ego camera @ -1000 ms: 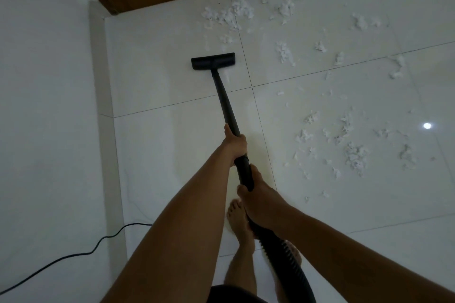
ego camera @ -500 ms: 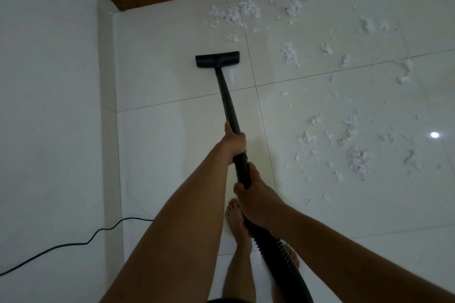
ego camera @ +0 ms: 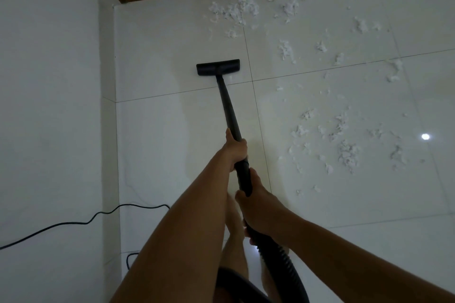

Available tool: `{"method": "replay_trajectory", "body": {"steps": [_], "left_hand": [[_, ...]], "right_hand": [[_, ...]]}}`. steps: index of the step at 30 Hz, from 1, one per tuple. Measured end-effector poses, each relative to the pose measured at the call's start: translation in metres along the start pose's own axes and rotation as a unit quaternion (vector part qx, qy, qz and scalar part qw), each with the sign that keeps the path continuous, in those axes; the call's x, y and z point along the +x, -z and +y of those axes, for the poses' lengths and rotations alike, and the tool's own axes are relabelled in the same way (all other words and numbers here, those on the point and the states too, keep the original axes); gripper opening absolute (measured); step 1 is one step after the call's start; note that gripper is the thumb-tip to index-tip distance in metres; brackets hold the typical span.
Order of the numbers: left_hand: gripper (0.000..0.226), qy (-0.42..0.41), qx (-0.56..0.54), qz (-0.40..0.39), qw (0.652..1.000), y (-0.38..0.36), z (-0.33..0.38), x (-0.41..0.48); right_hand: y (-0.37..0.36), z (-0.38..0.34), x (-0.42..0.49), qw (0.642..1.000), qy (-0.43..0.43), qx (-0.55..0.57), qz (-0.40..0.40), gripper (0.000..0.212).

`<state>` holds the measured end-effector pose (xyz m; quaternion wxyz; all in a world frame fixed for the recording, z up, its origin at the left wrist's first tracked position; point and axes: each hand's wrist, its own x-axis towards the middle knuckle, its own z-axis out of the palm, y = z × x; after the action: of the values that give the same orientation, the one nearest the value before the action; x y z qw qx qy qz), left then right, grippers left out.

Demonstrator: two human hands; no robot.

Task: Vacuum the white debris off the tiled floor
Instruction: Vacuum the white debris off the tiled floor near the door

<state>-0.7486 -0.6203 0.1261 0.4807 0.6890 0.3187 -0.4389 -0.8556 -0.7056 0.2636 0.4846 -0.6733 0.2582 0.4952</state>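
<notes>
White debris (ego camera: 347,152) is mostly waiting right of the vacuum head (ego camera: 218,67); left grip (ego camera: 235,149) and right grip (ego camera: 258,206) are squeezing the wand (ego camera: 229,106).

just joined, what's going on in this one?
A person is vacuuming a white tiled floor. The left hand grips the black wand farther down; the right hand grips it where the ribbed hose joins. The floor head sits flat on a bare tile. White debris lies scattered ahead and to the right, not yet picked up. A black cord trails on the left.
</notes>
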Motion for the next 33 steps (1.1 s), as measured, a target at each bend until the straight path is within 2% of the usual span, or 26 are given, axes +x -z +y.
{"method": "replay_trajectory", "body": {"steps": [16, 26, 28, 30, 32, 33], "left_hand": [[0.073, -0.023, 0.031, -0.001, 0.999, 0.074, 0.035, 0.036], [0.072, -0.04, 0.036, -0.005, 0.999, 0.089, 0.042, 0.041], [0.072, -0.04, 0.037, -0.005, 0.998, 0.084, 0.044, 0.045], [0.072, -0.042, 0.039, -0.002, 0.998, 0.079, 0.043, 0.054], [0.072, -0.049, 0.046, -0.001, 0.998, 0.075, 0.038, 0.066], [0.072, -0.054, 0.052, 0.0, 0.997, 0.074, 0.034, 0.072]], "right_hand": [[-0.043, -0.069, 0.049, 0.998, 0.029, 0.013, 0.063, 0.056], [-0.059, -0.072, 0.074, 0.995, 0.009, -0.011, 0.099, 0.055], [-0.06, -0.065, 0.086, 0.987, 0.025, -0.079, 0.137, 0.064], [-0.059, -0.048, 0.109, 0.984, 0.047, -0.11, 0.133, 0.095], [-0.06, -0.038, 0.124, 0.984, 0.04, -0.112, 0.131, 0.098], [-0.061, -0.037, 0.125, 0.983, 0.042, -0.112, 0.141, 0.088]]}}
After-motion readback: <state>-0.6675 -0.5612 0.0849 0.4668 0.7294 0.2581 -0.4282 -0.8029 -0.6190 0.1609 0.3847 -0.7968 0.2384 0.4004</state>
